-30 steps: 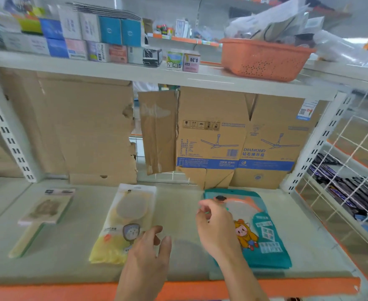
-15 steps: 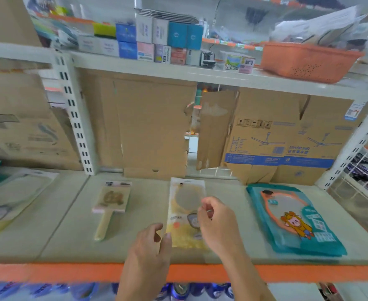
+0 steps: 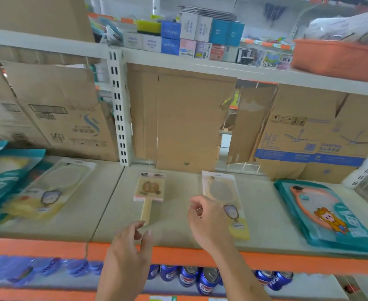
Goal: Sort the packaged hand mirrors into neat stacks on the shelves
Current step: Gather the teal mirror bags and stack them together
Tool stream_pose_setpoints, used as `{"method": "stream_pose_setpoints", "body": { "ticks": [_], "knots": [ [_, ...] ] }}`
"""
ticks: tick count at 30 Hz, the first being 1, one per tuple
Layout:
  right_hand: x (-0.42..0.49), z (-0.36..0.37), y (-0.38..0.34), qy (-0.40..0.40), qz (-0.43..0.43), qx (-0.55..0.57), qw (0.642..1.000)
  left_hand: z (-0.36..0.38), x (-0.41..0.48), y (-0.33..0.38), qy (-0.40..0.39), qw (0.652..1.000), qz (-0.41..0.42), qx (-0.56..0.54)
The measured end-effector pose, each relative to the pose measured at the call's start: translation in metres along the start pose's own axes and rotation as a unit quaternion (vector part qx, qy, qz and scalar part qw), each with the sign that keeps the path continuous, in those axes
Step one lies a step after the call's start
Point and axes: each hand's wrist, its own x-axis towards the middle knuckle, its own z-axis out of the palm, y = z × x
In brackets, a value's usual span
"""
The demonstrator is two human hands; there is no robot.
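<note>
Left hand (image 3: 127, 246): raised in front of the shelf's orange edge (image 3: 48, 246), fingers loosely bent and apart, holding nothing; its fingertips lie just beside the handle end of the wooden mirror, contact not discernible.
Right hand (image 3: 209, 222): held over the shelf (image 3: 178, 233), fingers loosely curled with thumb and forefinger close together, nothing visibly gripped; it overlaps the left edge of the yellow mirror pack.
Wooden mirror (image 3: 150, 189): flat on the shelf, handle toward the person, left of the yellow pack.
Yellow mirror pack (image 3: 221, 189): flat, between the wooden mirror and the teal stack.
Teal mirror stack (image 3: 322, 213): several packs piled at the right.
Left bay: another yellow pack (image 3: 48, 196) beside blurred teal packs (image 3: 2, 177).
Backing: cardboard sheets (image 3: 189, 122).
Upper shelf: small boxes (image 3: 191, 33), orange basket (image 3: 337, 59).
Below: blue cans (image 3: 207, 279).
</note>
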Motion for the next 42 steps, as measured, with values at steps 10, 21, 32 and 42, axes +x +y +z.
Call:
{"method": "stream_pose_setpoints", "body": {
  "ticks": [10, 21, 32, 42],
  "knots": [
    [0.017, 0.076, -0.061, -0.048, -0.061, 0.048, 0.996, -0.055, 0.026, -0.045, 0.079, 0.995, -0.049, 0.021],
    [0.065, 0.14, -0.103, -0.058, -0.042, 0.058, 0.996, -0.096, 0.104, -0.07, 0.041, 0.998, -0.026, 0.027],
    [0.101, 0.206, -0.161, -0.086, -0.051, 0.071, 0.992, -0.146, 0.166, -0.097, 0.034, 0.997, -0.006, 0.065],
    [0.105, 0.25, -0.186, -0.09, -0.028, 0.049, 0.994, -0.207, 0.2, -0.127, 0.056, 0.996, 0.03, 0.059]
  ]
}}
